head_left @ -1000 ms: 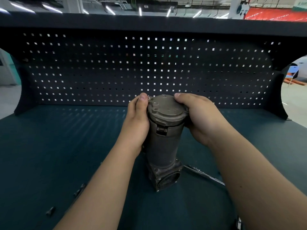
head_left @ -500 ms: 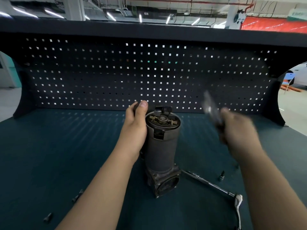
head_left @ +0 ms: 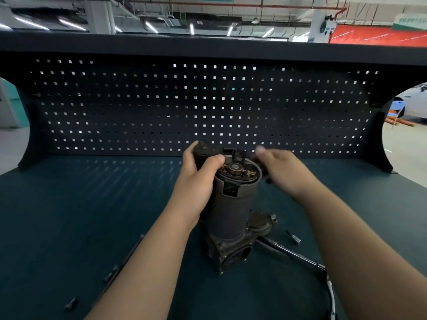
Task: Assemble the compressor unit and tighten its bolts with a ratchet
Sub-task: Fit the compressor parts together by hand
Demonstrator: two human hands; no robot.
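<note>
The grey compressor unit [head_left: 231, 211] stands upright on its square base in the middle of the bench. Its top is open, and brass motor parts [head_left: 235, 168] show inside. My left hand [head_left: 198, 181] grips the upper left of the housing, fingers round a small dark cylinder behind it and thumb on the rim. My right hand [head_left: 282, 172] is blurred at the right rim, where its fingers pinch a thin dark ring [head_left: 260, 175] that lies round the top. The round end cap [head_left: 261, 221] lies on the bench beside the base. The ratchet [head_left: 291, 254] lies to the right.
A small socket [head_left: 295, 238] lies past the ratchet handle. Loose bolts [head_left: 70, 304] and a long thin rod [head_left: 129, 257] lie at the front left, partly hidden by my left forearm. A black pegboard wall [head_left: 208, 107] closes the back of the dark green bench [head_left: 80, 204].
My right hand lifted the end cap off the top, swung it right, and the cap now lies by the base. That hand has come back to the rim. My left hand kept its hold.
</note>
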